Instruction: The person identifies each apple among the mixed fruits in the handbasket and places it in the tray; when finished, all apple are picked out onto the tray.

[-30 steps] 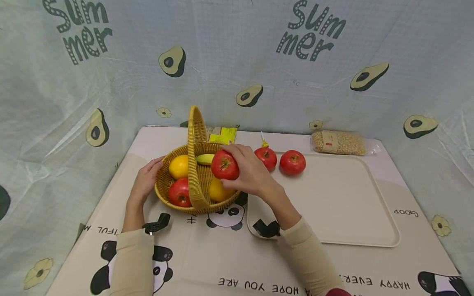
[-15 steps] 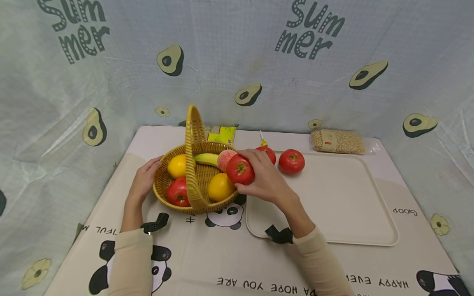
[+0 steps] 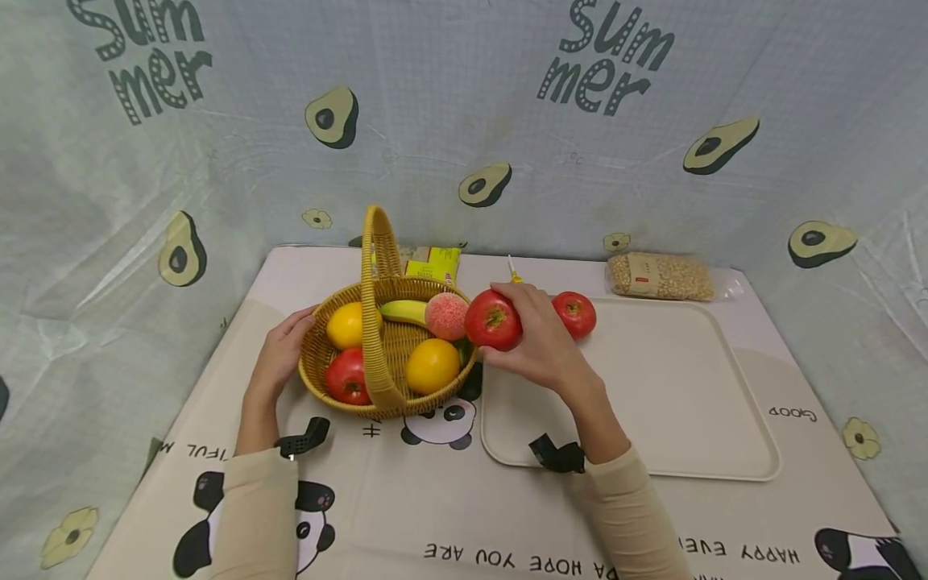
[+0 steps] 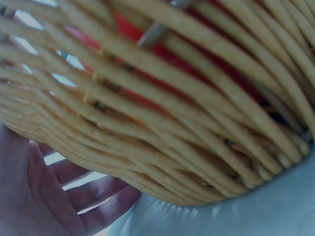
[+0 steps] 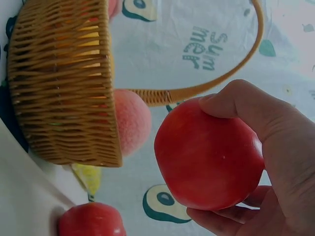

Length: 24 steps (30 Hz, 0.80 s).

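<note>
Right hand (image 3: 540, 342) up at the basket's right side, and it's grasping one red apple (image 3: 493, 320), thumb and fingers wrapped about it, the fruit held in the air just beside the rim, apart from it. Over to the left hand (image 3: 279, 358): nothing clenched here, its fingers loose and resting against the left side of the one wicker basket (image 3: 395, 403). Inside that basket, count them: two oranges (image 3: 432, 366), one at each side of the single arched handle (image 3: 377, 306), one lower red apple (image 3: 348, 377) at the near left, one banana (image 3: 403, 312) at the back and one pink peach (image 3: 446, 316) touching its end, plus a sliver of something dark green too hidden to name. Out on the one cream tray (image 3: 674, 395), a single tray apple (image 3: 574, 315) shows past the right hand from above; the right wrist view catches one red fruit (image 5: 91, 221) low at the left, and whether it's that same one, I cannot tell. Two packets along the back: one yellow-green packet (image 3: 441, 264) behind the basket, one clear bag of pale grains (image 3: 661, 276) behind the tray. Three panda prints (image 3: 442, 423) on the tablecloth, one partly under the left sleeve (image 3: 255, 515).
</note>
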### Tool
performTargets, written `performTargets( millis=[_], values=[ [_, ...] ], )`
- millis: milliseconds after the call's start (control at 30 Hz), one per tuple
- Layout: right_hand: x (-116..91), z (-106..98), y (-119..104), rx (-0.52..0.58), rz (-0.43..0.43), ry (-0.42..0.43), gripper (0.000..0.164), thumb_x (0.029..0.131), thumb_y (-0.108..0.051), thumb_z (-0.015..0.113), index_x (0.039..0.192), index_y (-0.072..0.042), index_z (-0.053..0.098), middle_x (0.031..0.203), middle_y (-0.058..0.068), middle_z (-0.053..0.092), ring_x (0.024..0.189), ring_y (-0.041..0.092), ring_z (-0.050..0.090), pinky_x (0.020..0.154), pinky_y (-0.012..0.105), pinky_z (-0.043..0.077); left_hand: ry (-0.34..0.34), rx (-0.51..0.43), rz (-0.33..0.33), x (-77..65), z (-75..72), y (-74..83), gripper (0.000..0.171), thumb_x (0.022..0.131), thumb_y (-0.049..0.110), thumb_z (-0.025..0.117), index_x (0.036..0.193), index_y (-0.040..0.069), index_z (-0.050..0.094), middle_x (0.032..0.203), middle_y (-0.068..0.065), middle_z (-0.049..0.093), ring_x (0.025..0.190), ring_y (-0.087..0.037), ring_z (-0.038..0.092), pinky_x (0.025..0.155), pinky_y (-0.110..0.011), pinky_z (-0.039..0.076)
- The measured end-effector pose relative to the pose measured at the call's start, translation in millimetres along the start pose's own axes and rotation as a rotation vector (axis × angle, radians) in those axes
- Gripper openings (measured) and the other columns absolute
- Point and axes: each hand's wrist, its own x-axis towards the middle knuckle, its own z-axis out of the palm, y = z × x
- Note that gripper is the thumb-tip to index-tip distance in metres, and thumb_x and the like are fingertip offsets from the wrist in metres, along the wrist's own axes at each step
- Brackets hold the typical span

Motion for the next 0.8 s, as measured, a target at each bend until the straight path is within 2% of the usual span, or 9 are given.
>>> performTargets(
  millis=[500,800],
  values=[
    [-4.2,-12.6,14.3,0.041,0.04,0.067,0.083,0.074,-0.026,0.085,0.146,-0.015,0.044,0.142,0.01,0.051,0.127,0.027,0.049,0.096,0.053,0.056,0.0,0.016,0.013,0.3,1.2,-0.6,0.058,0.107,0.042,0.032,0.152,0.006,0.043,0.159,-0.018,0.038,0.151,-0.038,0.03,0.123,-0.057,0.024],
    [-3.6,-12.9,14.0,0.021,0.044,0.062,0.084,0.073,-0.027,0.085,0.145,-0.013,0.044,0.14,0.009,0.053,0.126,0.027,0.05,0.096,0.053,0.056,-0.001,0.007,0.002,-0.7,1.5,-0.7,0.06,0.107,0.044,0.03,0.152,0.007,0.041,0.16,-0.017,0.038,0.151,-0.037,0.029,0.123,-0.056,0.024]
  ],
)
